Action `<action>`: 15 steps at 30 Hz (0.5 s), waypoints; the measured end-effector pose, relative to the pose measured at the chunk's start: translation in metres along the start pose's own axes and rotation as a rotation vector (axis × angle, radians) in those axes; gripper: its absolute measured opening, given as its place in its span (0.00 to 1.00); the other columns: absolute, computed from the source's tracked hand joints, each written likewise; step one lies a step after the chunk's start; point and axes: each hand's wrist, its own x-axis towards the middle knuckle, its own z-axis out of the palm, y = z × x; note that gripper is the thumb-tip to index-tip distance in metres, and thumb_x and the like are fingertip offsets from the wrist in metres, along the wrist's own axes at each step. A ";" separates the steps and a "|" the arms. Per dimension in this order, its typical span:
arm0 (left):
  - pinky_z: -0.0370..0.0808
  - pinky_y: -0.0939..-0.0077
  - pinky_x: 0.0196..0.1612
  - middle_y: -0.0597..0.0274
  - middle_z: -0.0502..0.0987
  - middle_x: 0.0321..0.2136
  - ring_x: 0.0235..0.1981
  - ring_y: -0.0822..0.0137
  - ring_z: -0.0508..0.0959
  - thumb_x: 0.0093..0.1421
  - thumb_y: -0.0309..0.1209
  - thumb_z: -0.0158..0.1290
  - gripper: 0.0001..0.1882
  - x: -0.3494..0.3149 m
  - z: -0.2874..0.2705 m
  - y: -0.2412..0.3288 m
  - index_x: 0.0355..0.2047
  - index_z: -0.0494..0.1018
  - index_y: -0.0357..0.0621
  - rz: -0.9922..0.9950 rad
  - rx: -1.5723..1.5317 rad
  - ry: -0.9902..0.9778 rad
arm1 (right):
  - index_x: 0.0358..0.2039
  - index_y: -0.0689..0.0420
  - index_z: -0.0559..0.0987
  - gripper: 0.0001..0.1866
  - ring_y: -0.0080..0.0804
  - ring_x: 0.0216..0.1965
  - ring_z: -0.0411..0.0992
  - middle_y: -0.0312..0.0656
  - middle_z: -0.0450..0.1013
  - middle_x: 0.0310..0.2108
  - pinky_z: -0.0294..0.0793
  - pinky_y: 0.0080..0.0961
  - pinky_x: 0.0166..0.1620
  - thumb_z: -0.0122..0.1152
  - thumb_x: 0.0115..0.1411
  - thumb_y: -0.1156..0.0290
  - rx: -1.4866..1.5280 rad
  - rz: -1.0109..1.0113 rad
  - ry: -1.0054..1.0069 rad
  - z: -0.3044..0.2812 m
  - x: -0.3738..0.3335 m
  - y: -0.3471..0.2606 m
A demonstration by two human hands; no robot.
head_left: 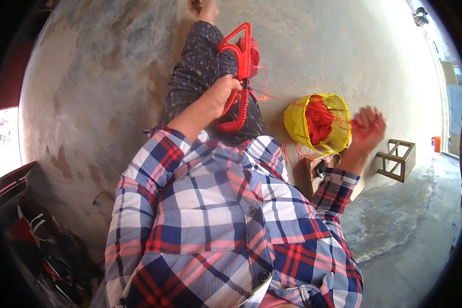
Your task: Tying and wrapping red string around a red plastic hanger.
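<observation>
While the left hand (225, 94) wraps its fingers around the red frame (246, 57) over the legs (196, 72), I see the right hand (367, 129) blurred just beside the yellow bucket (294, 121) of red string (317, 122), fingers curled; I cannot tell whether they hold any.

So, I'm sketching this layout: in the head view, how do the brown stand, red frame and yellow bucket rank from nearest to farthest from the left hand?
1. Red frame: nearest, gripped by the left hand.
2. Yellow bucket: on the floor, to the hand's right.
3. Brown stand: farthest, right beyond the bucket.
</observation>
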 end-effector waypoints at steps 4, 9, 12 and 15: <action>0.67 0.82 0.36 0.67 0.71 0.32 0.31 0.75 0.71 0.53 0.24 0.44 0.17 -0.008 0.007 -0.002 0.45 0.66 0.39 0.050 -0.021 -0.024 | 0.24 0.54 0.68 0.09 0.17 0.17 0.51 0.29 0.55 0.18 0.48 0.16 0.18 0.54 0.60 0.69 0.172 -0.136 0.143 -0.050 -0.012 -0.033; 0.67 0.83 0.36 0.69 0.69 0.32 0.30 0.75 0.69 0.54 0.22 0.43 0.17 -0.007 0.005 -0.003 0.46 0.66 0.40 0.027 -0.029 -0.050 | 0.23 0.53 0.66 0.09 0.15 0.16 0.50 0.27 0.54 0.16 0.50 0.14 0.17 0.51 0.60 0.74 -0.166 0.158 0.147 -0.021 -0.006 0.071; 0.67 0.83 0.36 0.70 0.69 0.32 0.30 0.75 0.70 0.54 0.22 0.44 0.17 -0.007 0.003 -0.006 0.46 0.66 0.41 0.053 -0.059 -0.050 | 0.37 0.53 0.75 0.06 0.13 0.17 0.56 0.26 0.60 0.19 0.53 0.13 0.18 0.52 0.62 0.69 -0.602 0.408 0.122 0.039 -0.016 0.149; 0.68 0.84 0.31 0.67 0.71 0.32 0.25 0.76 0.69 0.53 0.23 0.45 0.18 -0.014 0.013 0.001 0.46 0.66 0.41 0.039 -0.105 -0.055 | 0.36 0.53 0.74 0.05 0.14 0.17 0.57 0.27 0.62 0.19 0.54 0.13 0.19 0.51 0.63 0.68 -0.690 0.497 -0.025 0.054 -0.017 0.194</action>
